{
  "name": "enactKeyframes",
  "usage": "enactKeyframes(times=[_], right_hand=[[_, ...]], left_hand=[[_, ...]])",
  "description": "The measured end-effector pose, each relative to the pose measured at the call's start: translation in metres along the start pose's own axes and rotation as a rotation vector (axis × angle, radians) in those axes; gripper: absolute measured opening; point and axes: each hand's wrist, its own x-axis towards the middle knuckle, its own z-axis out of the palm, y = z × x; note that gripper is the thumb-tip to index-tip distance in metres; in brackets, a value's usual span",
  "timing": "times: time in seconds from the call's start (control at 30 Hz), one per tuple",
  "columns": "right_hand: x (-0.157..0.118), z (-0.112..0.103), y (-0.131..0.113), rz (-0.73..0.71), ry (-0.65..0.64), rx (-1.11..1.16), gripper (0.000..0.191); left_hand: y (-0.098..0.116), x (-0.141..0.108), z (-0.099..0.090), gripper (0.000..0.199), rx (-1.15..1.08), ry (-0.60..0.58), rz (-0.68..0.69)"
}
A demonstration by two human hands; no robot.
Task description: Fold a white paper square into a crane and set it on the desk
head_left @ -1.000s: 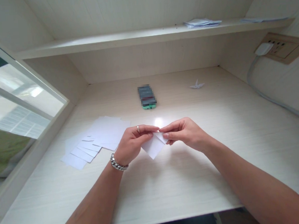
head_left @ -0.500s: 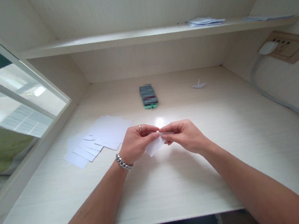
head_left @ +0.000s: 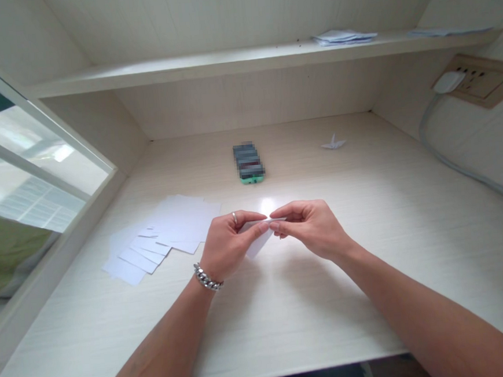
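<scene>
A small white folded paper [head_left: 258,244] is held just above the desk between my two hands. My left hand [head_left: 231,236], with a ring and a chain bracelet, pinches its left part between thumb and fingers. From the other side, my right hand [head_left: 309,226] pinches the upper right edge, its fingertips almost meeting those of the left. Much of the paper is hidden behind the fingers. Loose white paper sheets [head_left: 188,216] lie spread to the left of my left hand. Farther back on the desk sits a small white origami crane [head_left: 333,143].
A blurred dark block with a green end [head_left: 249,164] lies behind my hands. Stacked papers [head_left: 344,37] rest on the shelf [head_left: 181,68]. At right, a white plug [head_left: 448,82] with a grey cable [head_left: 463,166] sits in a wall socket [head_left: 489,81]. A framed glass pane is on the left.
The paper has tilted, so its lower flap looks narrower and its top edge straighter. My right fingertips have shifted slightly away from the left ones. Both hands still pinch the paper.
</scene>
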Motion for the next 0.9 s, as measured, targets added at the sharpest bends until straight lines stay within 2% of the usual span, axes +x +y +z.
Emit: enactKeyframes(times=[0.17, 0.47, 0.77, 0.9], right_hand=[[0.0, -0.001, -0.001, 0.039, -0.024, 0.025, 0.026], [0.0, -0.002, -0.005, 0.098, -0.07, 0.053, 0.023], [0.0, -0.005, -0.012, 0.107, -0.095, -0.129, 0.018], [0.0, -0.006, -0.01, 0.093, -0.108, -0.182, 0.018]], left_hand=[[0.0, -0.001, 0.0, 0.018, 0.022, 0.0, 0.028], [0.001, -0.001, -0.004, 0.015, 0.051, -0.012, -0.004], [0.0, -0.001, -0.004, 0.013, 0.14, -0.022, 0.007], [0.001, -0.001, -0.005, 0.013, 0.243, -0.082, 0.047]])
